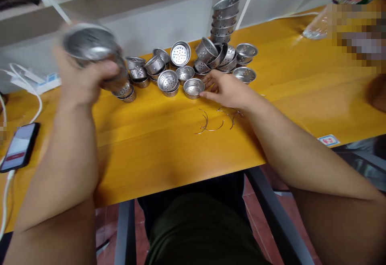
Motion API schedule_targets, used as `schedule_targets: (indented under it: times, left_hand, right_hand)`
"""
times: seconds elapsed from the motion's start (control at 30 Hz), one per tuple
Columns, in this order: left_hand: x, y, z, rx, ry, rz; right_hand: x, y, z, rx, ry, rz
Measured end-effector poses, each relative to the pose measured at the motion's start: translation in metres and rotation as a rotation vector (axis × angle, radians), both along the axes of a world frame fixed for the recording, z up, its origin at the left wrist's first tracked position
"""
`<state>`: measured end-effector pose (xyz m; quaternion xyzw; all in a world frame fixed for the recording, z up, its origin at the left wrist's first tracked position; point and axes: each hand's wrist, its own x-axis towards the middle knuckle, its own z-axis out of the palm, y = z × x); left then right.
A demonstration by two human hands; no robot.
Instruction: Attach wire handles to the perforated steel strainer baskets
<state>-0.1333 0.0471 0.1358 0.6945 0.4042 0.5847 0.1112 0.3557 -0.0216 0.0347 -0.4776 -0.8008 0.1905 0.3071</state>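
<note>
On the left, my left hand (80,82) is wrapped round a stack of metal cups (90,46) held above the table, blurred by motion. The lower part of that stack is partly hidden by the hand. My right hand (224,88) reaches over the tabletop with thumb and fingers apart, right beside a small perforated metal cup (194,89). Whether its fingertips touch that cup, I cannot tell. Several more perforated cups (168,82) stand or lean in a jumbled row along the back. Behind my right hand rises a tall stack of cups (224,19).
Thin bent wire pieces (208,126) lie in front of my right hand. At the left edge are a phone (19,146) with a white cable and a white power strip (45,83). A clear plastic object (316,25) stands back right. Shelf panels (157,19) border the rear.
</note>
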Motion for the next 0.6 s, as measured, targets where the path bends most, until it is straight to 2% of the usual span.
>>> schedule_targets:
  times: [0.1, 0.17, 0.2, 0.33, 0.37, 0.47, 0.53, 0.6]
  left_hand:
    - [0.095, -0.061, -0.026, -0.113, 0.211, -0.407]
    - [0.135, -0.093, -0.04, -0.218, 0.339, -0.553]
    - [0.147, -0.103, -0.047, -0.245, 0.346, -0.578]
    - [0.161, -0.115, -0.071, -0.352, 0.362, -0.542]
    - [0.161, -0.115, -0.076, -0.369, 0.388, -0.516]
    - [0.158, -0.113, -0.089, -0.385, 0.447, -0.411]
    - [0.156, -0.112, -0.095, -0.374, 0.435, -0.356]
    - [0.153, -0.11, -0.1, -0.367, 0.41, -0.37]
  right_hand:
    - [-0.001, -0.007, 0.009, 0.044, 0.061, -0.058]
    - [-0.006, -0.016, 0.019, 0.08, 0.116, -0.048]
    - [-0.011, -0.022, 0.023, 0.084, 0.15, -0.01]
    - [-0.044, -0.047, 0.025, 0.049, 0.207, 0.303]
    - [-0.053, -0.052, 0.023, 0.072, 0.193, 0.335]
    - [-0.072, -0.061, 0.015, 0.117, 0.186, 0.268]
    - [-0.075, -0.062, 0.013, 0.082, 0.195, 0.233]
    - [-0.073, -0.06, 0.013, 0.022, 0.211, 0.242]
